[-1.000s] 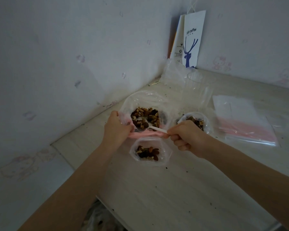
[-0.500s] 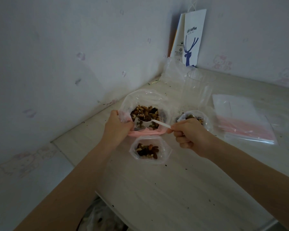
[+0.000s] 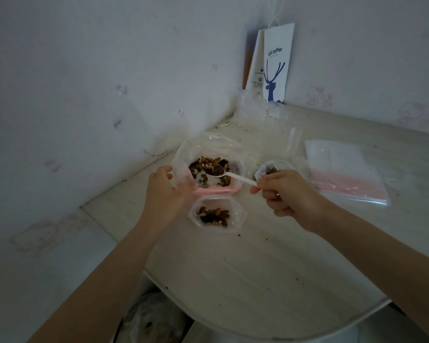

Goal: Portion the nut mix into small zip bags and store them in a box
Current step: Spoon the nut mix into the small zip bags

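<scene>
Dim corner, pale walls with faint cartoon stickers, light wood-grain bench [image 3: 258,268] speckled with crumbs. In from the lower left, left forearm angled up toward the middle, left hand [image 3: 164,191] at the near-left rim of the big clear bag [image 3: 183,157], thumb and fingers closed on the plastic, holding the mouth wide.

In from the lower right, right forearm angled up and left, right hand [image 3: 285,194] knuckles up, fingers curled tight, thumb and forefinger pinching the tail of a white plastic spoon [image 3: 233,175]. Spoon nearly level, long axis running from the right hand up and left, bowl end pointing left into the bag, sunk among the nut mix [image 3: 209,164].

Big bag sitting on the bench near the left wall, pink zip strip along its near edge. Just in front of it, a small bag [image 3: 214,214] standing open with a portion of nuts inside. Behind the right hand, a second small bag [image 3: 270,168], partly hidden, dark nuts showing.

Further right, flat stack of empty zip bags [image 3: 344,174] with pink strips. At the back, clear plastic cup [image 3: 280,129] and white paper bag [image 3: 274,65] with a blue deer, upright in the corner.
</scene>
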